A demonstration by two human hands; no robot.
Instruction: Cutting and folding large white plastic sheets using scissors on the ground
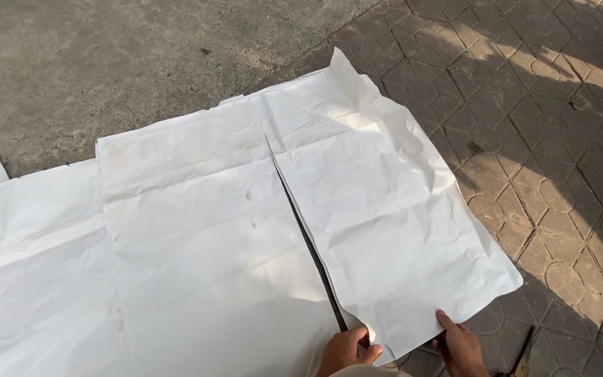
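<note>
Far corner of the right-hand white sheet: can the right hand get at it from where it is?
Probably not without moving: the right hand pinches the right sheet's near edge; the far corner lies across the full sheet, though nothing blocks it.

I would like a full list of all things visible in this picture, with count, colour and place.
right sheet: one, white, creased, lying partly on the paving, near edge held by both hands
other sheets: several, exact count unclear, white, overlapping, at left and centre
dark gap: one, black line between right sheet and centre sheets
concrete: grey, top left
paving: brown patterned blocks, right, partly shadowed
left hand: one, bottom centre, fingers on the sheet edge
right hand: one, bottom right of centre, gripping the sheet edge
</note>
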